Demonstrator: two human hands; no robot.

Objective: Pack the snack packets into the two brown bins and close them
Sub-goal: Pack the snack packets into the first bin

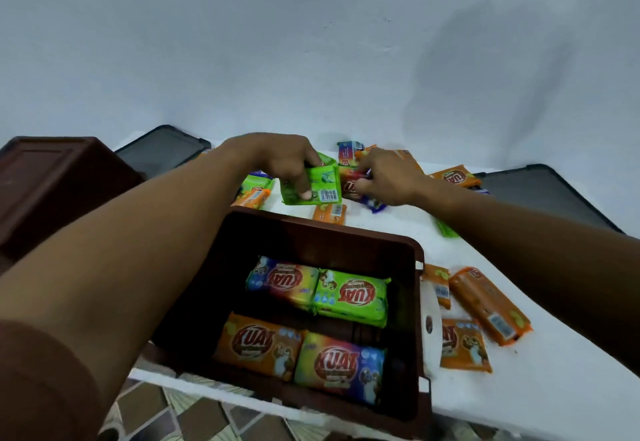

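Near bin [311, 239] stands open for loading. Far, left grip [277, 160] clamps a green packet [313, 186]; right grip [388, 177] clamps a second packet [358, 175].

Head view — forward and down, close over table [519, 388]

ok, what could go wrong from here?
1. The open brown bin sits at the table's near edge and seems to overhang it; the left forearm passes right by its rim, so a bump could tip it.
2. The right hand seems to grip several packets at once, the left hand a green packet; one may drop short of the bin.
3. Orange packets lie by the right forearm and could get swept off.
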